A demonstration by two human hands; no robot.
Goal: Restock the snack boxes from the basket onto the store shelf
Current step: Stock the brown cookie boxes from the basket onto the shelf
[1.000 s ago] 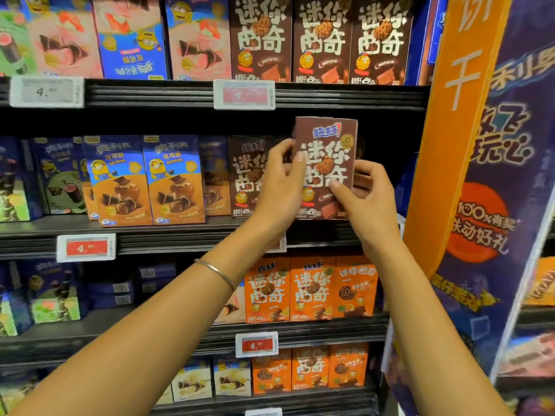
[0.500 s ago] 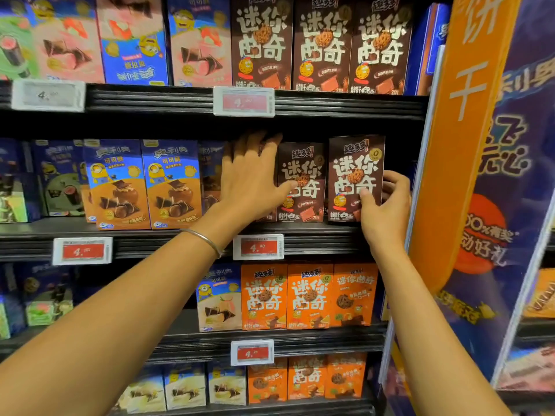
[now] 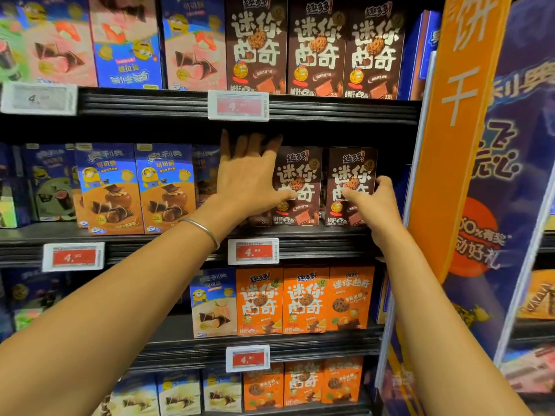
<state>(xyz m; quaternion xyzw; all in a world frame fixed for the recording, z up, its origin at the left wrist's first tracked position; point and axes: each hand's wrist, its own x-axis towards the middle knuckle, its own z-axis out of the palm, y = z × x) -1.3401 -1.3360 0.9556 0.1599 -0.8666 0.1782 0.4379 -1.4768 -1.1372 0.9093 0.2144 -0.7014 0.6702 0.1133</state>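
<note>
Right of frame centre, the right grip (image 3: pixel 375 202) pinches the upright end box (image 3: pixel 351 169) by its right edge; the left grip (image 3: pixel 249 178), spread flat, lies further left.

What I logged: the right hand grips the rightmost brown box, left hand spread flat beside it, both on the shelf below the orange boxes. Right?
Not quite: the shelf is wrong. In the head view the right hand grips the rightmost brown box, left hand spread flat beside it, both on the shelf above the orange boxes, not below them.
</note>
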